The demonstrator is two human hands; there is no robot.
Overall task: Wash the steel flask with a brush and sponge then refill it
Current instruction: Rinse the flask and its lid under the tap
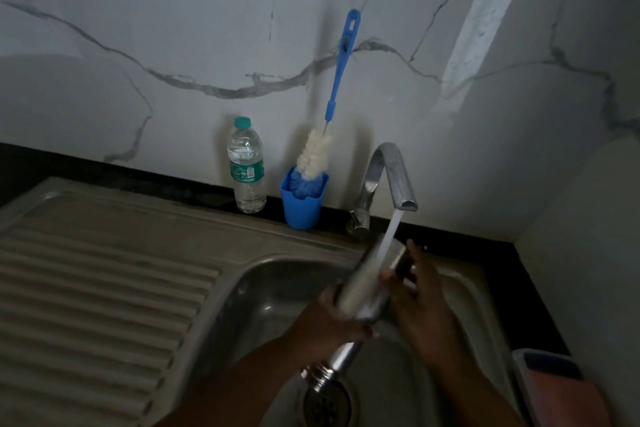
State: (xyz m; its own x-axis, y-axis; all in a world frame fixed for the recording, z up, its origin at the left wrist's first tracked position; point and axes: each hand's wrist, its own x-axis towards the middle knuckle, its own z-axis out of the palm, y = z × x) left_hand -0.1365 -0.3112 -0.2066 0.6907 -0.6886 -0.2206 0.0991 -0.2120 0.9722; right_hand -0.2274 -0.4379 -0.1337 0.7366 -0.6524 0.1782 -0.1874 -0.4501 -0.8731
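Observation:
The steel flask point(360, 291) is held slanted over the sink basin point(263, 291), its threaded mouth pointing down toward the drain point(327, 406). Water runs from the steel tap point(394, 177) onto the flask's upper end. My left hand point(329, 326) grips the flask around its lower middle. My right hand point(419, 305) lies against the flask's right side near the stream, fingers spread along the body. A bottle brush point(341, 80) with a blue handle and white bristles stands in a blue cup point(302, 206) behind the sink. No sponge is visible.
A clear plastic water bottle point(246, 166) with a green cap stands left of the blue cup against the marble wall. The ribbed steel drainboard point(97, 288) stretches left of the basin. A blue and pink container point(550, 381) sits at the right counter edge.

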